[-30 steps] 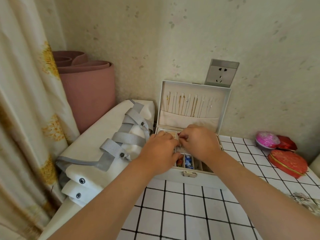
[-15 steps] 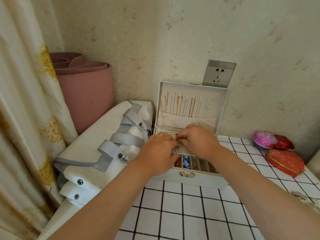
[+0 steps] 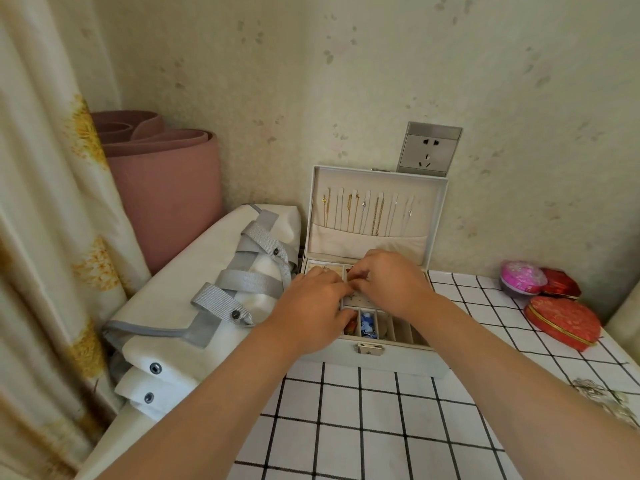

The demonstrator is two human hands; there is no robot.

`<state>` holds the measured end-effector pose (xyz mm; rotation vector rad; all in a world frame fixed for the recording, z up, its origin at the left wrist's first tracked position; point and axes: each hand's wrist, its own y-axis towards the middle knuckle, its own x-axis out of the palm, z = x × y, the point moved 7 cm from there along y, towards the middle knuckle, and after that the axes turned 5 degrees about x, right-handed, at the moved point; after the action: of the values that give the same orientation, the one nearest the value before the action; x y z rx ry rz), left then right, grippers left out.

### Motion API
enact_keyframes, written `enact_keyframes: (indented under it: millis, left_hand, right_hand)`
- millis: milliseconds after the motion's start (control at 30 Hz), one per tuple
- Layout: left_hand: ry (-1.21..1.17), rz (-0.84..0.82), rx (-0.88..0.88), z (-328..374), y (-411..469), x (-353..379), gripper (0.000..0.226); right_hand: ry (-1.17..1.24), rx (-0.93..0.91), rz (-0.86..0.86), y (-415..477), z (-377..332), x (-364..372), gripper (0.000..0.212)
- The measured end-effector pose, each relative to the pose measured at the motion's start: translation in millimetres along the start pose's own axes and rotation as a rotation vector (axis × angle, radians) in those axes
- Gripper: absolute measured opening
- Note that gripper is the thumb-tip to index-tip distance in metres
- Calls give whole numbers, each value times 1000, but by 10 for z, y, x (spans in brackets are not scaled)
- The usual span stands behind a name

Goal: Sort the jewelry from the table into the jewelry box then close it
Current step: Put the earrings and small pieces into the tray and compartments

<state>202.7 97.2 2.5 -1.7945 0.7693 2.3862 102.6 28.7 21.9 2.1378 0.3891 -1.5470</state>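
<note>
The white jewelry box stands open on the checked table, its lid upright with several necklaces hanging inside. My left hand and my right hand hover over the box's middle compartments. Their curled fingertips meet on a small jewelry piece that is mostly hidden. Blue and red items lie in the front compartments. A silvery piece of jewelry lies on the table at the far right.
A red heart-shaped box, a pink round box and a red box sit at the right. A white bag with grey straps lies left of the box. Behind stand a pink rolled mat, a curtain and a wall socket.
Both hands stay over the box's middle compartments with fingertips together; they shift only slightly. Nothing else has moved.
</note>
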Motion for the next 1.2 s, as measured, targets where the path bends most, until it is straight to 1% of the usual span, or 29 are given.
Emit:
enact_keyframes:
  millis: [100,200,333,533,633,767,933,1067,1200]
  left_hand:
    - [0,-1,-5,-12,2,3,39]
    - [0,-11,-2,-1,8,-3,43]
    - [0,2,-3,94,9,-65,46]
    - [-97,49,48,535,32,-174,42]
    - [-157,80,80,835,35,-188,38]
    - [-223,31,109,1245,22,-48,32]
    - [-250,-45,178,1762,-3,254,34]
    - [-262,-117,197,2055,-6,590,35]
    - [-265,-146,195,2175,63,852,36]
  right_hand:
    - [40,8,-3,1,25,3,15]
    - [101,45,-19,-14,87,-7,17]
    - [185,92,3,-156,178,-195,16]
    - [197,178,15,-650,431,-573,17]
    - [203,234,-18,-1003,649,-696,17]
    - [223,343,-61,-1590,1047,-747,16]
    - [236,476,-106,-2144,1473,-695,17]
    - [147,506,-112,-2326,1673,-624,22]
    - [95,490,-123,-2355,1793,-568,30]
